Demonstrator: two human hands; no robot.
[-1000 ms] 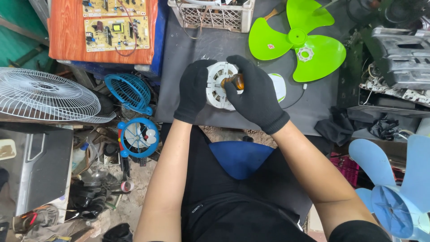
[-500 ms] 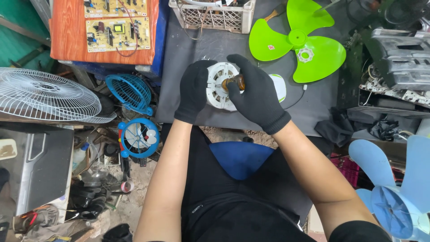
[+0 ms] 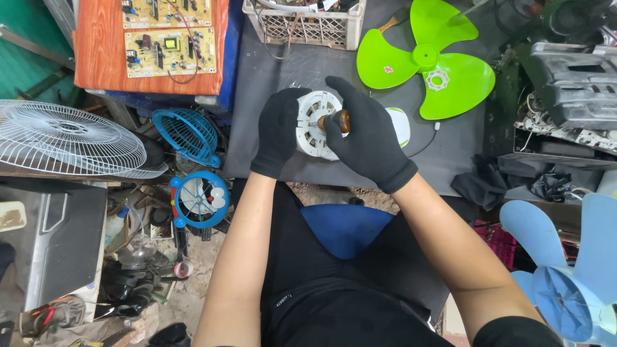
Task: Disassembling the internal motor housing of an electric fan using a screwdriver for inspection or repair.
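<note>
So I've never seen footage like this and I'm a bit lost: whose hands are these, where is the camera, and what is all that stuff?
The camera sits on a person's head and looks straight down, so the two arms belong to the wearer. Both hands wear black knit gloves. The left hand steadies a round white fan motor housing on a dark grey mat. The right hand grips a brown tool handle set against the middle of that housing. Near them lie a bright green three-bladed fan propeller, a white plastic crate and an orange board carrying circuit boards. On the person's left are a white wire fan guard and a small blue fan grille.
</note>
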